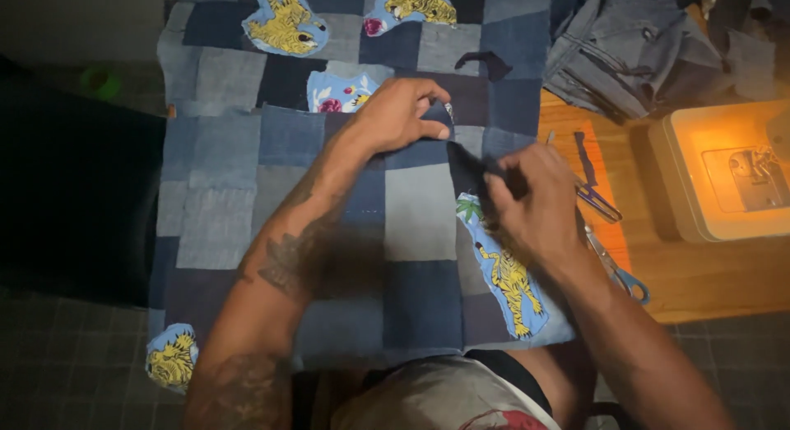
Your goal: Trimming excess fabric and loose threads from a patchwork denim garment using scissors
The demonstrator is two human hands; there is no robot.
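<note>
Head view: our left hand (401, 115) presses flat and open on the patchwork denim quilt (329, 199), while our right hand (531, 204) pinches its dark folded edge just beside.

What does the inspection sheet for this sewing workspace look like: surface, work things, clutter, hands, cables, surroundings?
Surface: wooden table, mostly covered by cloth.
Job's things: denim patchwork quilt spread flat, with yellow tiger patches; one tiger patch lies beside the right hand; a dark fabric strip is at the fold being worked.
Clutter: scissors, a blue-handled tool, a pile of folded jeans.
Hands: left hand presses on the quilt; right hand pinches the dark strip with its fingers.
Cables: nothing seen.
Surroundings: lit sewing machine at right; dark tiled floor; green object on the floor.
</note>
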